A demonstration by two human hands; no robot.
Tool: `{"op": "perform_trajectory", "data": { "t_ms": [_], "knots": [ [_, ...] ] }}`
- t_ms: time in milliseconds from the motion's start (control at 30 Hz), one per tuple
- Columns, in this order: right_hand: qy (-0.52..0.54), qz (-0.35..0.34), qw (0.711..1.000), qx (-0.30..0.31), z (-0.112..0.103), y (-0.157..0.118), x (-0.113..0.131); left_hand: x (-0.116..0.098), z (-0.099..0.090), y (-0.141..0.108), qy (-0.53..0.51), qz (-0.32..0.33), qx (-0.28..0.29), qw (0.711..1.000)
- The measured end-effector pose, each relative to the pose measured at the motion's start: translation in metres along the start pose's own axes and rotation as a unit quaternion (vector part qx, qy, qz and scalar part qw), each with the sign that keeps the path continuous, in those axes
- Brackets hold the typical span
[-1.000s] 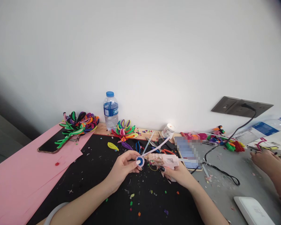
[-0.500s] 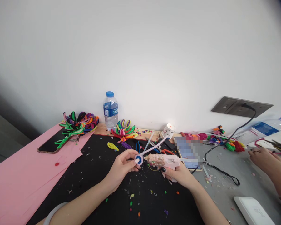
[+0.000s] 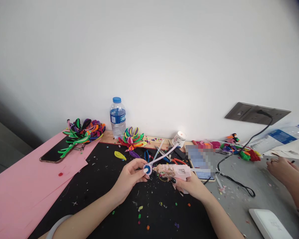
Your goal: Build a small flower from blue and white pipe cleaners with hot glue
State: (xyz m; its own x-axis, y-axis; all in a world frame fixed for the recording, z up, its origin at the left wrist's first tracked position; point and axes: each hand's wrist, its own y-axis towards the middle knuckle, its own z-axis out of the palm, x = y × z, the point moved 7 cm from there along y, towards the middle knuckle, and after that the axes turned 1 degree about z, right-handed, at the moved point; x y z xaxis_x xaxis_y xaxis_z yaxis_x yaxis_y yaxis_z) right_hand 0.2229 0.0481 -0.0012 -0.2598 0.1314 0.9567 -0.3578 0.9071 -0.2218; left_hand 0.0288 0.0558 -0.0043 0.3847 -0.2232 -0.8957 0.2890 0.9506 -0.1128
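Between the thumb and fingers of my left hand (image 3: 133,174) is a small blue coil with a pale lilac rim (image 3: 148,169). From the coil a long lilac strip (image 3: 164,155) runs up and to the right. My right hand (image 3: 189,186) is wrapped round a pale pink glue gun (image 3: 174,171), whose glue-crusted nozzle points left, close beside the coil. A clear glue stick (image 3: 200,170) sticks out of the gun's back. Whether nozzle and coil touch is too small to tell.
Pipe-cleaner bundles (image 3: 86,132), a water bottle (image 3: 118,118) and a paper cup (image 3: 179,139) stand along the wall. Pliers (image 3: 176,161) and a phone (image 3: 200,162) lie behind the gun. A black cable (image 3: 224,159) crosses the right side, near another person's hand (image 3: 280,169).
My hands, the coil and the glue gun have hardly moved. At the far right, the other person's hand has shifted slightly, and the pink pipe cleaner and pliers beside it no longer show.
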Motion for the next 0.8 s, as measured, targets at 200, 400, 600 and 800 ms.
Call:
{"op": "perform_trajectory", "data": {
  "t_ms": [200,400,600,800],
  "knots": [
    [0.007,0.000,1.000,-0.006,0.0001,0.0013,0.0016,0.0012,0.0011,-0.0012,0.006,-0.005,0.005,1.000],
    [0.000,-0.005,1.000,-0.002,0.0014,0.0013,0.0049,0.0028,0.0012,-0.0009,0.011,-0.010,0.003,1.000],
    [0.010,0.008,1.000,-0.004,0.0008,0.0017,0.0013,0.0036,0.0017,-0.0009,0.015,-0.011,0.008,1.000],
    [0.016,0.011,1.000,-0.009,0.0004,0.0021,-0.0001,0.0030,0.0020,-0.0009,0.016,-0.007,0.009,1.000]
  ]
}}
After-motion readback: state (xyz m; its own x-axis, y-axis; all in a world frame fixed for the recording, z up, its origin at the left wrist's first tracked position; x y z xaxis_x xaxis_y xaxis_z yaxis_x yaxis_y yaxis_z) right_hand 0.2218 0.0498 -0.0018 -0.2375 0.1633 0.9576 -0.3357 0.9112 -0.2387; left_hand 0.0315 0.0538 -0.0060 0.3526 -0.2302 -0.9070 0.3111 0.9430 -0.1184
